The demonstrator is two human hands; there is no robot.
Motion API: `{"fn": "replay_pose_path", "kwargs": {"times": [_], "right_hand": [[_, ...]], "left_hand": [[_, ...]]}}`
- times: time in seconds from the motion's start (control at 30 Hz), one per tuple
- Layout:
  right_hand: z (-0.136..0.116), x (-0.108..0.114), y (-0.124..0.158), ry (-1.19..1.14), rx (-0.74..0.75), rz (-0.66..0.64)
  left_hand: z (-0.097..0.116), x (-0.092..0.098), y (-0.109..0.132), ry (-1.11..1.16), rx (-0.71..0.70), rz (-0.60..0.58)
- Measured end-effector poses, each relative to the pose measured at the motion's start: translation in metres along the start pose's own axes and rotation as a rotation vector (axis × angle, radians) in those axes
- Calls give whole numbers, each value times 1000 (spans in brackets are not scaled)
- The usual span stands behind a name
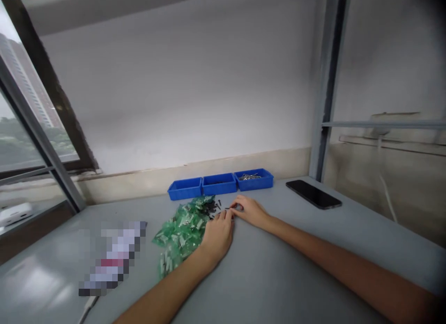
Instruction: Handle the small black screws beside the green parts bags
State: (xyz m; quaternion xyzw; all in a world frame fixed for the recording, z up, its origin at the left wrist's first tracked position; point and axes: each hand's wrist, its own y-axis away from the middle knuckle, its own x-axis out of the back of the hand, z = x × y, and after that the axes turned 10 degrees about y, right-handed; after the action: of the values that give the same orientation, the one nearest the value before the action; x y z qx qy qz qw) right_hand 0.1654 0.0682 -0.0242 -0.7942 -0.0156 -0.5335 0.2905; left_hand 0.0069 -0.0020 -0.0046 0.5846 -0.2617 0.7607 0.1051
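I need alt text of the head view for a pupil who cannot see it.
A person's left hand and right hand close together beside small dark pieces and green plastic packets on a grey table. Three blue trays, one holding metal parts, stand behind; a phone lies at right.

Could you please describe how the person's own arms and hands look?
The left hand and right hand are ungloved; the left forearm and right forearm are bare, with no sleeves visible. Neither wrist shows a watch or bracelet; smaller details are unclear.
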Motion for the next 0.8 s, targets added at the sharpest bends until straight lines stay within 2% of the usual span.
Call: {"fn": "replay_pose_path", "kwargs": {"times": [0.17,0.37,0.47,0.63,0.8], "right_hand": [[-2,2,3,27,-37,2],[-6,10,7,9,-40,-12],[-6,11,11,11,-66,-7],[-4,9,16,25,-147,34],[-8,9,27,30,-247,92]], "left_hand": [[5,1,0,-27,-62,-1],[1,7,1,37,-257,-56],[0,10,4,62,-309,-53],[1,7,10,66,-298,-3],[1,6,16,6,-188,55]]}}
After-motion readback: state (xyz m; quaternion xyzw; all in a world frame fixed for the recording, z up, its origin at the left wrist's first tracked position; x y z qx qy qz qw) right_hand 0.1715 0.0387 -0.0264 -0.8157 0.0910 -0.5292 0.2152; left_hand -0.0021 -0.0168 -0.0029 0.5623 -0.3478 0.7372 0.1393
